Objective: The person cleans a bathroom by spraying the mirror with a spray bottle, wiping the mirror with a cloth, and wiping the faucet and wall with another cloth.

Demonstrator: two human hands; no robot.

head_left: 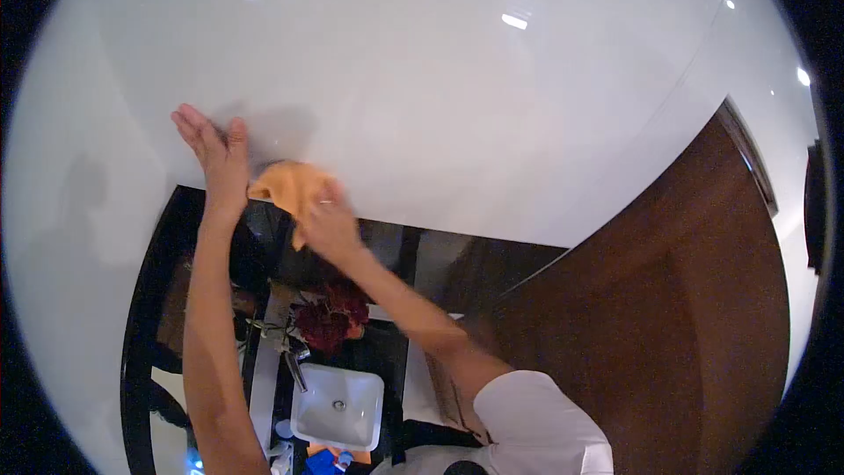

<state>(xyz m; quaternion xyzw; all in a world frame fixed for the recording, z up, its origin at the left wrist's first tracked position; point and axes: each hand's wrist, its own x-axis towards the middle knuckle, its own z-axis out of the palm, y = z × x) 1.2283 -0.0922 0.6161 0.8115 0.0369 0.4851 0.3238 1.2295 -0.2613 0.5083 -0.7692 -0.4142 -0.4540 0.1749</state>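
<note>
My left hand (214, 151) is raised at the left, at the white wall. Its fingers are stretched out with the thumb apart, and it holds nothing; whether the palm presses on the wall I cannot tell. An orange cloth (288, 183) is bunched in my right hand (332, 227), whose fingers are closed on it and slightly blurred. The cloth lies against the white wall (422, 105), just above the top edge of a dark glossy panel (422, 251). One corner of the cloth hangs down over that panel.
Below my arms are dark red flowers (330, 321), a metal faucet (297, 369) and a white sink (359, 422). A blue item (322, 462) lies by the sink's near edge. A brown door (615, 343) fills the right side, with a mirror (169, 387) at lower left.
</note>
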